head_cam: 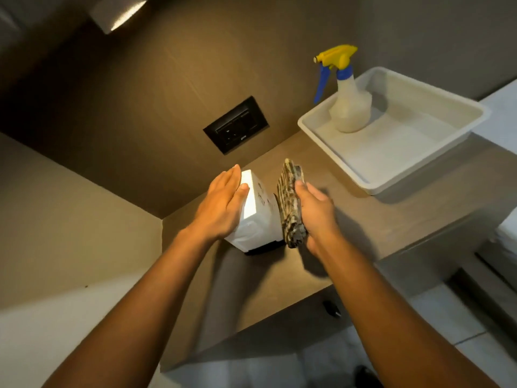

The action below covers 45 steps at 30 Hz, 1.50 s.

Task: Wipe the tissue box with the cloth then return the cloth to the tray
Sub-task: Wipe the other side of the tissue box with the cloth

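Note:
A white tissue box [258,217] stands on the brown counter near the corner of the walls. My left hand [223,203] lies flat against its left side, fingers straight, steadying it. My right hand [314,211] holds a folded striped grey cloth [289,205] and presses it against the box's right side. The white plastic tray [391,175] sits further right and back on the counter, with no cloth in it.
A spray bottle [349,105] with a yellow and blue trigger stands in the tray's back left corner. A black wall socket [236,126] is on the wall behind the box. The counter edge [251,326] runs below my forearms, with tiled floor beneath.

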Tool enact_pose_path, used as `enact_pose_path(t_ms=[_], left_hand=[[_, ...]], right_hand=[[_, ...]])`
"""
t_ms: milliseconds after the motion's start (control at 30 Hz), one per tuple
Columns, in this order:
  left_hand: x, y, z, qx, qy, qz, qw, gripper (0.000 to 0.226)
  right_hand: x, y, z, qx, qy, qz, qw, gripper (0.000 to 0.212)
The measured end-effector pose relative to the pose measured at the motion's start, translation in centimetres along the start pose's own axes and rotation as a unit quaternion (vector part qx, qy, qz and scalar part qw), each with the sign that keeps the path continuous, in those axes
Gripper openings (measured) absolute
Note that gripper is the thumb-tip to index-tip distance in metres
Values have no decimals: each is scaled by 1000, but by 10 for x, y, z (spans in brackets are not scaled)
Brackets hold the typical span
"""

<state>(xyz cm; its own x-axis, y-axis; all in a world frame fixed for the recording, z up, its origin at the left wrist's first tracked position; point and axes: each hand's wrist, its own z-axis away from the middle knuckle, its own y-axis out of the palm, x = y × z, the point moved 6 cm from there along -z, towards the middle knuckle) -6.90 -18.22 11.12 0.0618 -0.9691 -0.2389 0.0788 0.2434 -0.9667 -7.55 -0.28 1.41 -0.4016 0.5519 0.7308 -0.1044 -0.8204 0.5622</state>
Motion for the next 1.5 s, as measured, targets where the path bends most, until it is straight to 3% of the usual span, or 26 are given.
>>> enact_pose_path(t_ms=[233,367,467,767,1000,1167,1267,1500], left_hand=[[0,0,2,-1,20,4,1000,73],[1,1,1,0,22,6,1000,75],[1,2,-1,-3,28,-4,1000,74],[3,3,-2,-9,35,-5,999,74],[3,5,-5,-8,37,-16,999,73],[4,6,-4,-14,36,-15,999,74],[3,5,-2,-16,34,-7,999,74],[2,5,-2,-10,33,-17,999,74]], right_hand=[[11,72,3,56,-140,188,970,48],[10,68,-19,66,-112,242,961,43],[-4,49,-21,41,-66,237,968,41],[6,66,-8,35,-167,220,960,42],[-9,40,-19,14,-91,228,969,38],[-3,53,16,19,-205,194,959,39],[16,71,1,34,-224,238,944,39],[-9,38,-22,2,-106,238,966,37]])
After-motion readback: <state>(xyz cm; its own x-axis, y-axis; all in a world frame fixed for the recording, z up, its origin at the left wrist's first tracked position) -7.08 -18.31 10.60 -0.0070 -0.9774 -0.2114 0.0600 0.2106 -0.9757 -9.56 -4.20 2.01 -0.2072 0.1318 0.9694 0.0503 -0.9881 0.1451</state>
